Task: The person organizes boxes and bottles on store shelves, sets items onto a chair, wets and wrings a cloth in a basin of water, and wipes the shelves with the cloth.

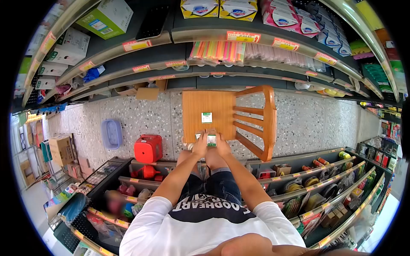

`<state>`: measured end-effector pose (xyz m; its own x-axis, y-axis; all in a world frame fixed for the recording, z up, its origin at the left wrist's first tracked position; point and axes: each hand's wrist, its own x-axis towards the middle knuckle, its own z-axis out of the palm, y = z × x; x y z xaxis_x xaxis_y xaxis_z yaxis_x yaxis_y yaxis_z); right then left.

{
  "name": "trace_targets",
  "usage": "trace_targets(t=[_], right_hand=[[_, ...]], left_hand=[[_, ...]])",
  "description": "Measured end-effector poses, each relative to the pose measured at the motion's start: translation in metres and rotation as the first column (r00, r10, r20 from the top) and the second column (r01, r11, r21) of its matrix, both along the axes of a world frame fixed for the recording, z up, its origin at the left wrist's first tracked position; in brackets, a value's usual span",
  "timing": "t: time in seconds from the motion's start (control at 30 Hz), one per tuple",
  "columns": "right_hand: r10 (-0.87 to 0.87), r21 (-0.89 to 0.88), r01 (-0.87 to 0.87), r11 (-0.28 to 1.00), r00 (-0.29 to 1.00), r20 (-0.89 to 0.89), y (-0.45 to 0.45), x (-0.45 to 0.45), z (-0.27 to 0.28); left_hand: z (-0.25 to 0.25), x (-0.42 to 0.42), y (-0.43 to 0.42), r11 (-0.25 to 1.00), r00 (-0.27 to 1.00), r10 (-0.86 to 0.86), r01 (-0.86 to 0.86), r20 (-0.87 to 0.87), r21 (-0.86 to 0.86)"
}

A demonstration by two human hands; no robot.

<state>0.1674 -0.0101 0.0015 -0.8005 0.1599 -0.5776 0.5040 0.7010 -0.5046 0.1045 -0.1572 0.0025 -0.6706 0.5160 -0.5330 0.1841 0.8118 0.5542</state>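
Note:
My left hand (200, 146) and my right hand (223, 146) come together at the front edge of a wooden chair's seat (192, 106). Between them is a small white box with green edges (211, 140), gripped from both sides by closed fingers. A similar white and green box (206, 117) lies on the seat just beyond my hands. Beside my left hand, part of another small white and green item (197, 135) shows; the hand hides the rest. The print is too small to read.
The slatted chair back (267, 123) rises at the right. A red stool (148, 148) and a lavender plastic basin (112, 134) stand on the speckled floor at the left. Stocked shelves (205, 37) run ahead, with a dark phone (153, 22) on one; more racks (316, 183) stand close behind me.

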Motion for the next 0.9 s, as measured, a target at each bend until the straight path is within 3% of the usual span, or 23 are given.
trace_targets(t=[0.1,0.13,0.23,0.27,0.3,0.43,0.47,0.6,0.7,0.9], right_hand=[[-0.071,-0.093,0.077,0.993,0.995,0.066,0.000,-0.007,0.007],[-0.069,-0.138,0.065,0.988,0.997,-0.018,0.001,-0.008,0.015],[-0.050,-0.245,-0.019,0.969,0.961,-0.272,0.013,-0.015,0.050],[-0.030,-0.268,-0.069,0.961,0.936,-0.350,0.017,-0.020,0.061],[-0.009,-0.284,-0.126,0.951,0.903,-0.430,0.021,-0.029,0.074],[0.019,-0.419,-0.198,0.886,0.919,-0.394,0.021,-0.083,0.173],[0.033,-0.423,-0.234,0.875,0.902,-0.431,0.017,-0.097,0.189],[0.049,-0.515,-0.311,0.798,0.887,-0.460,-0.009,-0.158,0.263],[0.043,-0.533,-0.359,0.766,0.856,-0.515,-0.043,-0.197,0.314],[-0.069,-0.566,-0.353,0.745,0.803,-0.591,-0.132,-0.261,0.402]], left_hand=[[-0.007,-0.004,-0.007,0.996,1.000,0.002,0.000,-0.026,0.095],[-0.003,-0.008,-0.010,0.992,0.999,0.003,0.002,-0.043,0.129],[0.015,-0.026,-0.024,0.889,0.995,0.014,0.031,-0.095,0.457],[0.028,-0.032,-0.029,0.906,0.999,0.001,0.014,-0.036,0.423],[0.061,-0.046,-0.032,0.921,1.000,-0.008,0.000,0.019,0.389],[0.189,-0.094,-0.054,0.909,0.973,0.066,-0.150,0.223,0.388],[0.186,-0.102,-0.067,0.877,0.992,0.061,-0.108,0.115,0.469],[0.245,-0.139,-0.109,0.644,0.967,0.162,-0.254,0.196,0.722],[0.295,-0.168,-0.143,0.516,0.926,0.177,-0.375,0.332,0.770],[0.350,-0.233,-0.228,0.331,0.958,0.049,-0.284,0.284,0.900]])
